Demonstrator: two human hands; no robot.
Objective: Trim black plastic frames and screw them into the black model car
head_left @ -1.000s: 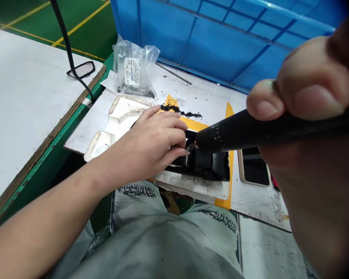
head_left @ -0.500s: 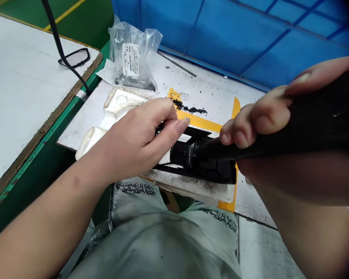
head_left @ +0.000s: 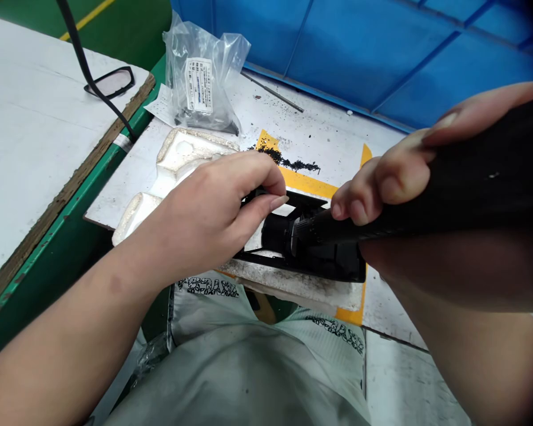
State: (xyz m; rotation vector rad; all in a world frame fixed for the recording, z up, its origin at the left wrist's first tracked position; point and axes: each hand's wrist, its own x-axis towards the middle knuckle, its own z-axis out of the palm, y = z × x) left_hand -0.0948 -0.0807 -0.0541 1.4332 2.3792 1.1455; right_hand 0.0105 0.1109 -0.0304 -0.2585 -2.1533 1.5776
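My right hand is wrapped round the black power driver, its nose down at the black part; the bit is hidden. My left hand hovers over the same part's left side, thumb and forefinger curled nearly tip to tip; I can't tell whether they pinch anything. About 1 second ago those fingertips were right at the bit; now they are drawn back leftward and the nose sits lower, so I judge that the driver works without their help. The part lies on the white foam block in front of me: long, glossy at its right end, with open gaps in its frame and a dark rounded piece beside the nose. Smallest of all, loose black bits trail beyond it, some on the yellow tape.
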